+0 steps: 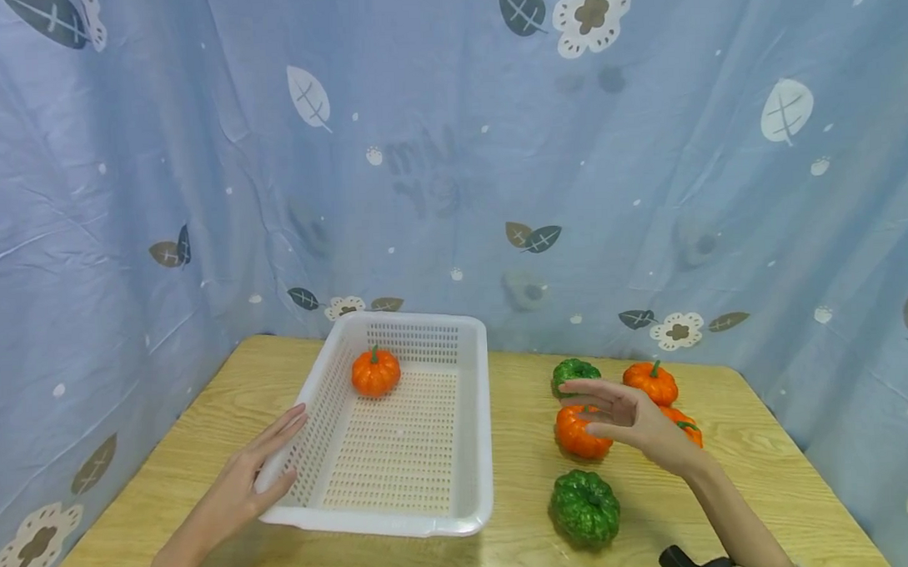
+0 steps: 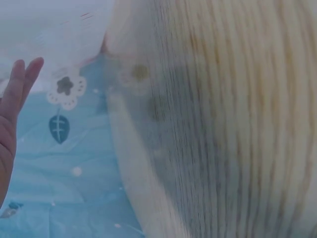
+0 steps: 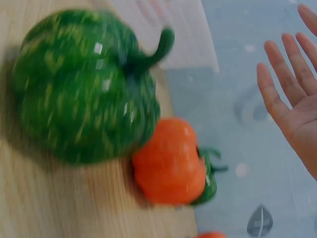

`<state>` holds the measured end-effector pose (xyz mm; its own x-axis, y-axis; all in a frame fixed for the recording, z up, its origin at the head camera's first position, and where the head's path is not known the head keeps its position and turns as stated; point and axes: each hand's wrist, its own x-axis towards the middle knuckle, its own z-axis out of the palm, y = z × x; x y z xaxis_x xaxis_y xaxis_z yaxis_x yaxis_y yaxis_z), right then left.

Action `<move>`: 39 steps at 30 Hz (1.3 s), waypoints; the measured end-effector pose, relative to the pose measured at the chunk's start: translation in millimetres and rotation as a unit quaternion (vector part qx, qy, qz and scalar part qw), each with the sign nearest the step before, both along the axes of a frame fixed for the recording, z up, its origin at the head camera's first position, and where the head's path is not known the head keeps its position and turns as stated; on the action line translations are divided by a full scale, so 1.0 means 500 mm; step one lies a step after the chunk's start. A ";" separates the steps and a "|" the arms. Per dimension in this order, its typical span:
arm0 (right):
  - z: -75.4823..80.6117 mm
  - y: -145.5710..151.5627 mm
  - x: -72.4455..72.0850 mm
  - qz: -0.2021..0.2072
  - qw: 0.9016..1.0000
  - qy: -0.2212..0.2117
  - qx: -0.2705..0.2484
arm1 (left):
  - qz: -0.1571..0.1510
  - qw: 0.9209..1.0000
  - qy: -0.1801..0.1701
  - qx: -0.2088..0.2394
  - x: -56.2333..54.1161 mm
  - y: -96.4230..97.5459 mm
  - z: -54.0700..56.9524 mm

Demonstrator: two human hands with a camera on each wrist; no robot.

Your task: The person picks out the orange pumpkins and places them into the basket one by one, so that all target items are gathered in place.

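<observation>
A white plastic basket stands on the wooden table with one small orange pumpkin inside, at its far left. Beside the basket's left rim is my left hand, its fingers fairly straight; whether they touch the rim I cannot tell. My right hand hovers over an orange pumpkin, partly covering it, with fingers spread and nothing held. Nearer the front lies a green pumpkin, large in the right wrist view. Behind the right hand are another green pumpkin and an orange one.
One more orange pumpkin sits right of my right hand, partly hidden by it. A blue patterned curtain hangs behind and at both sides of the table. A black strap part shows near the right forearm.
</observation>
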<state>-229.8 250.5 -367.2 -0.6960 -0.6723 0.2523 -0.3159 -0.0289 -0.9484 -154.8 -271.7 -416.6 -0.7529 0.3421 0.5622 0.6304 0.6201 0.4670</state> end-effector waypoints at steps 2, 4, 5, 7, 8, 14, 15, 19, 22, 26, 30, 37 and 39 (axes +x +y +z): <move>-0.007 0.026 0.007 -0.005 1.000 -0.010 -0.002 | 0.000 1.000 -0.004 0.000 -0.001 0.001 0.001; -0.014 0.055 0.013 -0.014 1.000 -0.011 0.003 | -0.002 1.000 -0.004 -0.001 -0.001 0.001 0.001; -0.018 0.068 0.015 -0.023 1.000 -0.013 0.007 | -0.003 1.000 -0.003 -0.001 -0.001 0.001 0.001; -0.025 0.097 0.018 -0.036 0.999 -0.008 0.015 | -0.005 1.000 0.000 -0.001 -0.001 0.000 0.001; -0.028 0.111 0.018 -0.042 0.999 -0.004 0.020 | -0.005 1.000 0.000 -0.001 -0.001 0.000 0.001; -0.042 0.197 0.004 -0.066 0.997 0.003 0.048 | -0.009 1.000 0.006 0.001 -0.005 0.000 -0.003; -0.042 0.211 0.001 -0.065 0.997 -0.005 0.047 | -0.011 1.000 0.007 0.001 -0.006 0.000 -0.004; -0.042 0.265 -0.017 -0.042 0.998 -0.028 0.033 | -0.018 1.000 0.013 0.005 -0.008 0.001 -0.006; -0.043 0.293 -0.037 -0.030 0.999 -0.034 0.028 | -0.021 1.000 0.017 0.007 -0.007 -0.001 -0.007; -0.053 0.308 -0.067 -0.022 0.998 -0.047 0.034 | -0.018 1.000 0.019 0.006 -0.004 -0.006 -0.006; -0.067 0.309 -0.095 -0.004 0.997 -0.067 0.036 | -0.011 1.000 0.014 0.010 0.000 -0.010 -0.004; -0.079 0.312 -0.117 0.027 0.994 -0.091 0.055 | -0.005 1.000 0.008 0.014 -0.005 -0.007 -0.009; -0.083 0.314 -0.119 0.052 0.992 -0.098 0.055 | -0.006 1.000 0.006 0.015 -0.007 -0.003 -0.009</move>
